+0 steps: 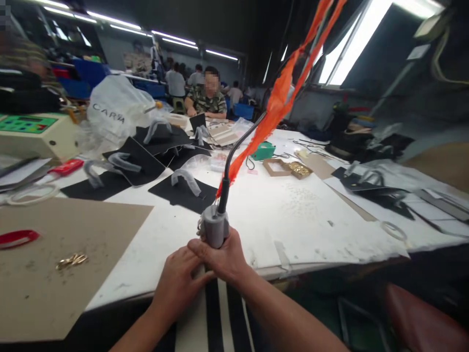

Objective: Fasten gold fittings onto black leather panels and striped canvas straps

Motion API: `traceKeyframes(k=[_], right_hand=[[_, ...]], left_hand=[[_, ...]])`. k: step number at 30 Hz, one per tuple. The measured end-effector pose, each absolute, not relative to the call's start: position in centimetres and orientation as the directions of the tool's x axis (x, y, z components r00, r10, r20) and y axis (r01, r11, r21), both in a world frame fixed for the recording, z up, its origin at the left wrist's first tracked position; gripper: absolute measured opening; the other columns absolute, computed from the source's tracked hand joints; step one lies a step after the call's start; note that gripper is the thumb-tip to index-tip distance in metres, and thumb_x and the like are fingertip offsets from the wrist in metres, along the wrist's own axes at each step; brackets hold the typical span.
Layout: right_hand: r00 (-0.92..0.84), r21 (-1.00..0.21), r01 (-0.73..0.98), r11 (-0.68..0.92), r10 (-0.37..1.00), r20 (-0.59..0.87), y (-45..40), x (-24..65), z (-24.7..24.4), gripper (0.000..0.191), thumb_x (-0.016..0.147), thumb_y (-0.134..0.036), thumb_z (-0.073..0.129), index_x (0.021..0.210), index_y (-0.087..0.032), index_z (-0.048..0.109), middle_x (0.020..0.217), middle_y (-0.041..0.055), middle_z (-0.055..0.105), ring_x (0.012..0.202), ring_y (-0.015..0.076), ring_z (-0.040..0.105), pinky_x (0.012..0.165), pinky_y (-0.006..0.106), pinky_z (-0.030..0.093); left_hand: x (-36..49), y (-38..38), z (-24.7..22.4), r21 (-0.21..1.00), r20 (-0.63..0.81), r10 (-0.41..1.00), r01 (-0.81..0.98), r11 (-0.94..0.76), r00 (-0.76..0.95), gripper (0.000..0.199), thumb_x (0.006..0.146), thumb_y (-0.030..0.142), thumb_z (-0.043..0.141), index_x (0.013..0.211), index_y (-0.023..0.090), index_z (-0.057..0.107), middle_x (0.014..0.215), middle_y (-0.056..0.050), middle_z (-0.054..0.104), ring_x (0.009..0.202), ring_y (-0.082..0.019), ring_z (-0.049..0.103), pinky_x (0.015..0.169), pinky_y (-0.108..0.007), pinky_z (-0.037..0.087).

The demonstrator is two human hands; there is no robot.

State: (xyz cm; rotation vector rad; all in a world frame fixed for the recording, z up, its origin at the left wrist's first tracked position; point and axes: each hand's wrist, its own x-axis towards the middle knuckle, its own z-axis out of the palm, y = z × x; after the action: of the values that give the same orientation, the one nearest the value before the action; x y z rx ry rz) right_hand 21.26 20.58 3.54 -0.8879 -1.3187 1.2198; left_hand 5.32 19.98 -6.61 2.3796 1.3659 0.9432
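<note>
In front of my body I hold a grey cylindrical electric screwdriver (215,227) upright at the table's front edge. My right hand (227,256) is wrapped round its body, just below the top cap. My left hand (182,277) is closed against the right one, lower down on the tool. Both hands hide the tool's lower end. A black cable (227,168) rises from the cap, and an orange strap (273,110) runs from it up and to the right.
On the white table (256,225) lie black panels (181,193) with grey wrapped handles. A brown board (106,230) at left bears small gold pieces (72,261) and a red-handled tool (18,238). Small boxes (276,167) stand mid-table. A co-worker (207,100) sits opposite.
</note>
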Motion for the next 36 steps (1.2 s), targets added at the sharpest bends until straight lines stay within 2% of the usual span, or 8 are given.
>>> traceKeyframes(k=[4,11,16,19,22,26,32,36], right_hand=[[0.013,-0.978,0.167,0.128,0.991,0.132,17.8,25.7,5.0,0.035,0.085,-0.045,0.074,0.103,-0.017,0.066,0.082,-0.0012,0.059,0.074,0.0125,0.051,0.071,0.025,0.044],[0.170,-0.717,0.695,-0.059,0.982,0.084,13.2,36.1,-2.1,0.050,0.097,-0.039,0.054,0.142,-0.017,0.053,0.125,0.0119,0.065,0.115,0.0299,0.061,0.105,0.048,0.046],[0.252,-0.485,0.873,0.044,0.811,0.528,10.0,38.8,-4.7,0.060,0.096,-0.041,0.063,0.148,-0.015,0.049,0.136,0.0168,0.058,0.128,0.0339,0.056,0.108,0.055,0.048],[0.140,-0.317,0.927,0.201,0.598,0.789,7.6,37.2,-5.2,0.061,0.096,-0.023,0.065,0.154,-0.020,0.044,0.145,0.0148,0.053,0.138,0.0288,0.049,0.113,0.048,0.045],[-0.182,-0.146,0.892,0.429,0.635,0.751,6.4,34.5,-6.7,0.056,0.095,-0.002,0.049,0.147,-0.023,0.055,0.147,0.0102,0.053,0.143,0.0229,0.045,0.111,0.039,0.045],[-0.381,-0.027,0.838,0.545,0.621,0.685,7.4,31.7,-9.0,0.046,0.099,-0.009,0.043,0.136,-0.025,0.065,0.149,0.0091,0.054,0.146,0.0239,0.041,0.107,0.041,0.046],[-0.433,-0.133,0.658,0.741,0.518,0.738,9.9,30.0,-7.2,0.020,0.107,-0.030,0.053,0.115,-0.031,0.071,0.130,-0.0025,0.069,0.140,0.0192,0.051,0.120,0.042,0.034],[-0.238,-0.612,0.411,0.675,0.728,0.643,10.5,29.1,-2.9,0.017,0.104,-0.032,0.059,0.103,-0.022,0.073,0.100,-0.0010,0.076,0.099,0.0151,0.071,0.092,0.028,0.053]], left_hand=[[5.0,20.0,-6.9,0.443,0.420,0.817,0.696,-0.565,0.395,0.034,0.082,0.052,0.082,0.111,0.033,0.079,0.125,-0.001,0.074,0.118,-0.030,0.065,0.101,-0.047,0.048],[4.8,20.2,-7.6,0.421,0.448,0.805,0.702,-0.574,0.389,0.033,0.084,0.056,0.078,0.109,0.034,0.080,0.124,0.001,0.074,0.118,-0.031,0.065,0.102,-0.051,0.050],[4.9,20.1,-7.5,0.420,0.439,0.804,0.700,-0.577,0.400,0.035,0.086,0.056,0.077,0.112,0.033,0.079,0.124,0.002,0.074,0.118,-0.029,0.065,0.103,-0.051,0.050],[5.0,20.0,-7.1,0.426,0.432,0.808,0.699,-0.574,0.400,0.034,0.086,0.054,0.077,0.112,0.032,0.079,0.123,0.001,0.074,0.118,-0.029,0.065,0.104,-0.051,0.050],[5.0,19.9,-6.7,0.437,0.421,0.816,0.699,-0.566,0.397,0.033,0.085,0.051,0.078,0.111,0.031,0.079,0.122,0.000,0.074,0.118,-0.029,0.065,0.104,-0.051,0.050],[5.2,19.5,-6.2,0.465,0.374,0.839,0.702,-0.539,0.397,0.032,0.086,0.047,0.077,0.113,0.031,0.079,0.126,-0.001,0.073,0.122,-0.029,0.063,0.107,-0.052,0.048],[5.6,18.6,-4.5,0.601,0.316,0.884,0.647,-0.468,0.345,0.031,0.087,0.046,0.070,0.107,0.024,0.081,0.122,-0.006,0.075,0.120,-0.029,0.064,0.112,-0.050,0.045],[5.9,17.0,-2.3,0.889,0.066,0.966,0.425,-0.170,0.249,0.041,0.090,0.056,0.065,0.103,0.020,0.082,0.114,-0.009,0.077,0.112,-0.032,0.067,0.109,-0.050,0.047]])
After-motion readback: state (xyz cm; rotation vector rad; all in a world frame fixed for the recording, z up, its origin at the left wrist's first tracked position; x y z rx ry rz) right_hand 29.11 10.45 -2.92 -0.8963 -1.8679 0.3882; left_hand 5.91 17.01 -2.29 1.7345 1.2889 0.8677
